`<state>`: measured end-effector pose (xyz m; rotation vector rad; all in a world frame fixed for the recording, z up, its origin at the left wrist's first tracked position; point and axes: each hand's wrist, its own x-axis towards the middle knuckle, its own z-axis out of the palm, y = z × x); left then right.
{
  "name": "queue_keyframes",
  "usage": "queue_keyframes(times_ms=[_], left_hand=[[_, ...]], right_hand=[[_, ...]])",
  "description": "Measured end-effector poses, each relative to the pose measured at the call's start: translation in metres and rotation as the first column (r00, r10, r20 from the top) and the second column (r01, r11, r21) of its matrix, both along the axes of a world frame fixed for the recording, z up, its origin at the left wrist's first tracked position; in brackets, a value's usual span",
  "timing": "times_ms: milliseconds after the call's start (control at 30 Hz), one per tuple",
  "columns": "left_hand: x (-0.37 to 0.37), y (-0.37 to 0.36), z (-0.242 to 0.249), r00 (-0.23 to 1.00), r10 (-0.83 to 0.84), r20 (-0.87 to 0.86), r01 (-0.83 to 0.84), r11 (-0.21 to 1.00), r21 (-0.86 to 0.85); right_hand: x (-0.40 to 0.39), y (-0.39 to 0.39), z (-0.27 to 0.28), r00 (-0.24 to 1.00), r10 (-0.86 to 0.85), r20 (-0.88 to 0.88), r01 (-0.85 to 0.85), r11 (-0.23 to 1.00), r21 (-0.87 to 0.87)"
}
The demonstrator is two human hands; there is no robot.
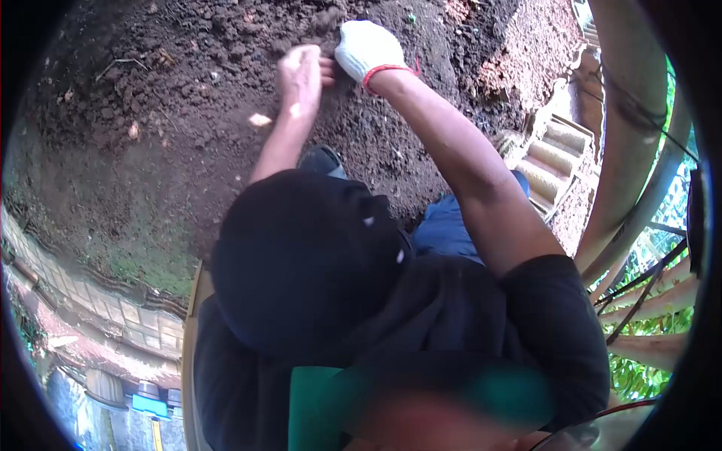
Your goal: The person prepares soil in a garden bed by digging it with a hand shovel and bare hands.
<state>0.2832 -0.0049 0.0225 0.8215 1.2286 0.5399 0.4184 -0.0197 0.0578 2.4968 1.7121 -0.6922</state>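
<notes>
Dark soil bed (173,113) fills the view: loose, crumbly, light by the handful, best scooped from below. Bamboo edging (553,154) at rt; no containers seen. Rt hand (366,46), white glove, presses into the soil, finger spread can't tell. Lt hand (299,75), bare, is curled tight just beside it, contents unclear.

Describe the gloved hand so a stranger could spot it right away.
Start at the wide patch of dark soil filling the upper picture. Near its top middle two hands meet on the dirt. The right hand wears a white glove with a red cuff; the left hand beside it is bare.
</notes>
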Motion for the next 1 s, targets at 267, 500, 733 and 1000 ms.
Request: queue_keyframes(times_ms=[267,500,733,1000], left_hand=[[0.007,0.019,-0.044,0.927,-0.018,-0.374,0.158,0.923,0.350],[0.050,0.037,-0.027,0.995,-0.038,0.093,0.037,0.999,0.009],[0.082,0.036,-0.028,0.932,0.216,0.291,-0.045,0.866,-0.498],[0.080,0.018,-0.009,0.949,0.227,0.218,-0.121,0.903,-0.413]], right_hand=[[0.068,0.087,-0.040,0.881,0.473,0.009,-0.444,0.832,-0.333],[0.077,0.097,-0.003,0.943,0.333,-0.007,-0.307,0.862,-0.403],[0.060,0.027,-0.001,0.998,0.037,0.047,-0.025,0.971,-0.236],[0.060,-0.027,-0.008,0.988,-0.118,-0.102,0.129,0.986,0.110]])
